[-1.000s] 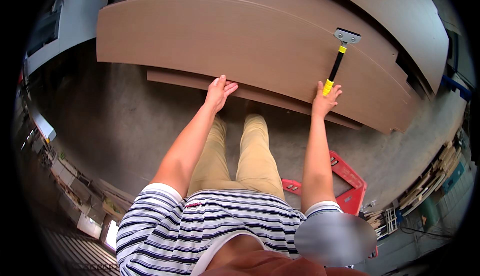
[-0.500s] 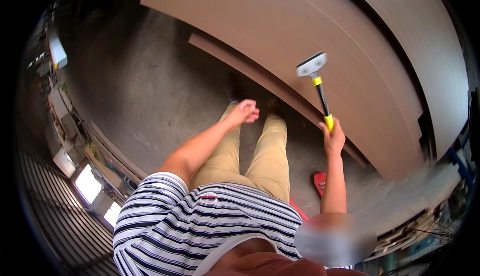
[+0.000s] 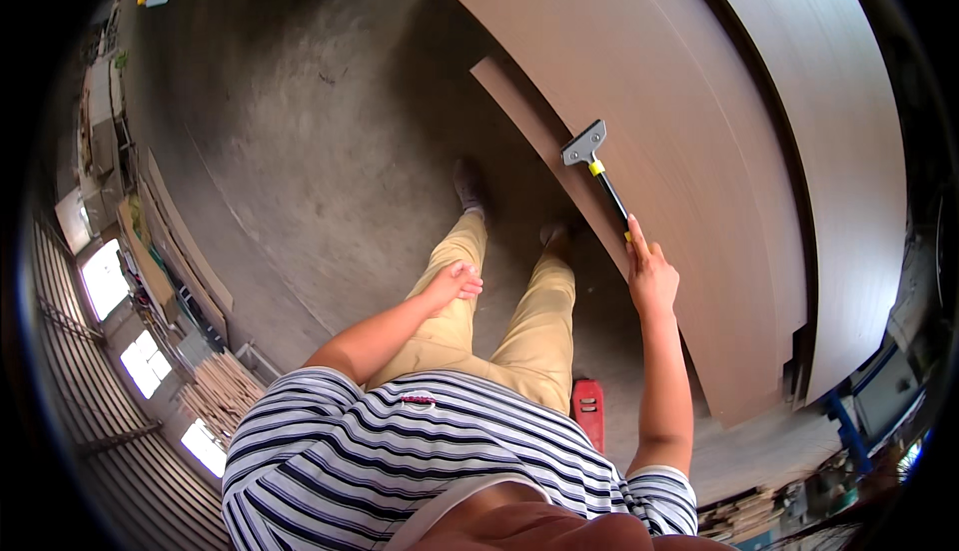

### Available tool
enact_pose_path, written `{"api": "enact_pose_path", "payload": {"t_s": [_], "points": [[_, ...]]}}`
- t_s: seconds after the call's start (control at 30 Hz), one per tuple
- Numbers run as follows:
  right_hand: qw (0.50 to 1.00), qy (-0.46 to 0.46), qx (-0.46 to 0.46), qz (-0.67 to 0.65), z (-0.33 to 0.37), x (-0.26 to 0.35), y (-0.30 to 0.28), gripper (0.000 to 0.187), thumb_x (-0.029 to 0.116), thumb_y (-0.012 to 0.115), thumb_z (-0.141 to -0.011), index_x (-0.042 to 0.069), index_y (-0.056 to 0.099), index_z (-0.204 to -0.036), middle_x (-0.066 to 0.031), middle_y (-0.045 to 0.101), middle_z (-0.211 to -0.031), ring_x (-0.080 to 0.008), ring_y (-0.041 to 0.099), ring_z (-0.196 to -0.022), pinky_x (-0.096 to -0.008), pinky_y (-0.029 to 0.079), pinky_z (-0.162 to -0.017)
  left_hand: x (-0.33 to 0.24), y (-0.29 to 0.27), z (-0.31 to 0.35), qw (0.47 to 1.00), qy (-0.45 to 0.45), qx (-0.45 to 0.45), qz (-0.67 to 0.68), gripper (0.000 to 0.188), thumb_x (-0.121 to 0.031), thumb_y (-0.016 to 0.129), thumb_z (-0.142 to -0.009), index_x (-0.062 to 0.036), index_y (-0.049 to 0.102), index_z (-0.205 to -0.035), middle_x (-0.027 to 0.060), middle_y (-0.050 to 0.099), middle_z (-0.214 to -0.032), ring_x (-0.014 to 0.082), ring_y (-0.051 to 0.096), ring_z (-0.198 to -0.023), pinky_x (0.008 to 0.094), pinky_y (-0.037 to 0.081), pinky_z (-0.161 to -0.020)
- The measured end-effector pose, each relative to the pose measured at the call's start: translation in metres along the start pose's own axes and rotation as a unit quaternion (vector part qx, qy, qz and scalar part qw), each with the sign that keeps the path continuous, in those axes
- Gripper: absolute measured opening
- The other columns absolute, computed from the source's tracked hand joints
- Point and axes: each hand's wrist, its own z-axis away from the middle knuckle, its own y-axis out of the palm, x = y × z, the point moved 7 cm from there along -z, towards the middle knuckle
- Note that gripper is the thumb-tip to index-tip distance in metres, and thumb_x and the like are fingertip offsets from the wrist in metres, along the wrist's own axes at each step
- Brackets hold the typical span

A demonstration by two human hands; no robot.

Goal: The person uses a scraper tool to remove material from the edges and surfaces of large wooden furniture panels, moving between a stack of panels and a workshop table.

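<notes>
My right hand point(image 3: 653, 277) is wrapped round the handle end of a long-handled scraper point(image 3: 611, 195), the index finger lying along its black and yellow shaft. The scraper's wide grey metal head point(image 3: 585, 143) points away from me, over the near part of a big brown wood-grain panel point(image 3: 689, 201). Whether its edge touches the panel I cannot tell. My left hand point(image 3: 455, 287) hangs above my left thigh with its fingers loosely curled in; nothing shows in it.
Beneath the large panel, a narrower brown board edge point(image 3: 549, 141) juts out toward my feet. A paler panel point(image 3: 849, 181) lies beyond on the right. A red slotted object point(image 3: 588, 409) is on the floor by my right leg. Boards and sticks point(image 3: 225, 391) are piled at the left.
My right hand has moved slightly forward and left with the scraper, whose head has tilted left. My left hand has drawn back toward my thigh. The view has turned, shifting the panels rightward.
</notes>
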Motion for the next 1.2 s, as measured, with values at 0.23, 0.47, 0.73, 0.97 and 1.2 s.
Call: {"api": "enact_pose_path", "payload": {"t_s": [0.23, 0.47, 0.73, 0.97, 1.2], "points": [[0.999, -0.011, -0.01, 0.03, -0.087, 0.09, -0.027, 0.045, 0.034, 0.047, -0.1, 0.039, 0.038, -0.144, -0.0097, 0.059, -0.074, -0.033, 0.062, -0.063, -0.0458, 0.05, -0.054, -0.005, -0.045, 0.006, 0.994, 0.017, 0.012, 0.11, 0.028, -0.028, 0.044, -0.103, -0.0051, 0.05, -0.118, 0.0142, 0.062, -0.105, 0.0221, 0.064, -0.093, 0.0356, 0.055, -0.082], [0.999, -0.028, -0.001, 0.043, -0.189, 0.193, -0.061, 0.043, 0.035, 0.043, -0.101, 0.036, 0.038, -0.144, -0.0114, 0.066, -0.082, -0.0352, 0.065, -0.072, -0.0482, 0.052, -0.061, -0.013, -0.102, 0.021, 0.965, 0.034, 0.006, 0.262, 0.026, -0.027, 0.047, -0.102, -0.0058, 0.051, -0.116, 0.0152, 0.063, -0.104, 0.024, 0.064, -0.094, 0.0362, 0.055, -0.082], [0.996, -0.065, -0.021, 0.056, -0.3, 0.304, -0.082, 0.04, 0.038, 0.038, -0.101, 0.033, 0.042, -0.141, -0.0141, 0.069, -0.087, -0.0354, 0.067, -0.078, -0.0478, 0.054, -0.066, -0.014, -0.131, 0.023, 0.939, 0.041, 0.012, 0.341, 0.025, -0.028, 0.05, -0.102, -0.0067, 0.052, -0.115, 0.0142, 0.065, -0.102, 0.024, 0.066, -0.092, 0.0371, 0.056, -0.084], [0.995, -0.082, -0.049, 0.041, -0.381, 0.384, -0.099, 0.041, 0.04, 0.037, -0.101, 0.032, 0.044, -0.14, -0.0158, 0.07, -0.095, -0.0362, 0.068, -0.085, -0.0473, 0.055, -0.072, -0.018, -0.138, 0.02, 0.926, 0.038, 0.026, 0.375, 0.024, -0.027, 0.05, -0.101, -0.0067, 0.052, -0.115, 0.0144, 0.065, -0.102, 0.0242, 0.066, -0.092, 0.038, 0.056, -0.085], [0.974, -0.092, -0.175, -0.109, -0.339, 0.298, -0.074, 0.043, 0.038, 0.046, -0.099, 0.033, 0.041, -0.142, -0.0187, 0.064, -0.076, -0.0415, 0.062, -0.072, -0.0525, 0.049, -0.064, -0.021, -0.13, 0.015, 0.935, 0.022, 0.029, 0.353, 0.025, -0.023, 0.046, -0.103, -0.0039, 0.051, -0.117, 0.0162, 0.063, -0.106, 0.0262, 0.064, -0.097, 0.0397, 0.055, -0.087]]}}
